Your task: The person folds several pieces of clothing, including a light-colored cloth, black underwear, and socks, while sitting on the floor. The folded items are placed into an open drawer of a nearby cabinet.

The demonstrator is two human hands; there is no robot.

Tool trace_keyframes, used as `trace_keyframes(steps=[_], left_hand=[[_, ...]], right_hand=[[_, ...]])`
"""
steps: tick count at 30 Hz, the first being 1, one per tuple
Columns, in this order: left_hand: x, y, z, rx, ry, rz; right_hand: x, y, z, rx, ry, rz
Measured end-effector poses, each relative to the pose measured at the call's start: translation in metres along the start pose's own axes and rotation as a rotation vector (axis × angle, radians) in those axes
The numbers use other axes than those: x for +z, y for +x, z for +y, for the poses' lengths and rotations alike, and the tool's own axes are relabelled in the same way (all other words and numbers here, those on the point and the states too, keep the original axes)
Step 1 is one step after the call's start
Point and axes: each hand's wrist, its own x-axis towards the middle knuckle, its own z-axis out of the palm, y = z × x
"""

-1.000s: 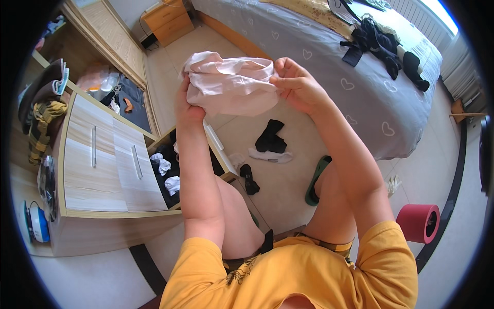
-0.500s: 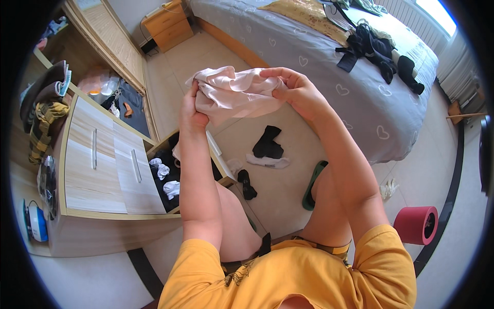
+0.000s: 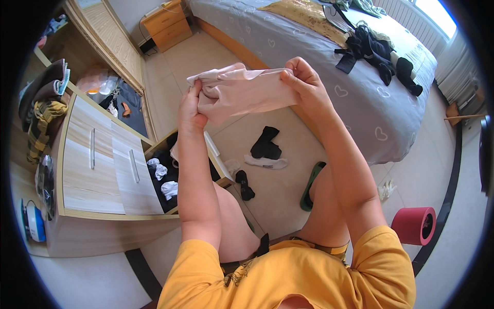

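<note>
Far left: yellow-and-black plaid cloth (image 3: 43, 126) hangs beside a pale wood-grain cabinet (image 3: 92, 175) with two upright bar handles. Next, an open drawer (image 3: 222, 170) at its right side, dark inside; white bundles (image 3: 169, 189) lie in it, partly behind the left forearm.

Left hand (image 3: 193, 110): raised over the drawer's far end; fingers grasp the left end of a pale pink cloth (image 3: 249, 95), which bunches into folds there. Cloth is held up in the air between both hands, above the floor (image 3: 280, 201), smoother toward its right end.

Below, on the floor: small black bundle (image 3: 245, 185); right of it, a white sock (image 3: 266, 162) with a folded black sock (image 3: 266, 144) touching it.

Right hand (image 3: 309, 90): thumb and fingers pinch the cloth's upper right corner. Green slipper (image 3: 310, 190) below, on the person's foot.

Farther right: grey heart-patterned bed (image 3: 360, 103), black garments (image 3: 375, 54) heaped on top; red cylinder (image 3: 414, 226) near the right sleeve.
</note>
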Motion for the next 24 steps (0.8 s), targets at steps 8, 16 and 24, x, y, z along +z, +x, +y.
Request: trace_keyframes(steps=[8,16,24], left_hand=[[0.011,-0.018,0.027,0.189,0.241,-0.011],[0.022,-0.04,0.041,0.2,0.242,-0.094],[0.015,-0.037,0.042,0.221,0.353,-0.038]], right_hand=[[-0.012,-0.003,-0.003,0.125,0.063,-0.14],[-0.006,-0.008,0.0,0.272,-0.365,-0.13],[-0.009,-0.01,-0.002,0.347,-0.158,-0.198]])
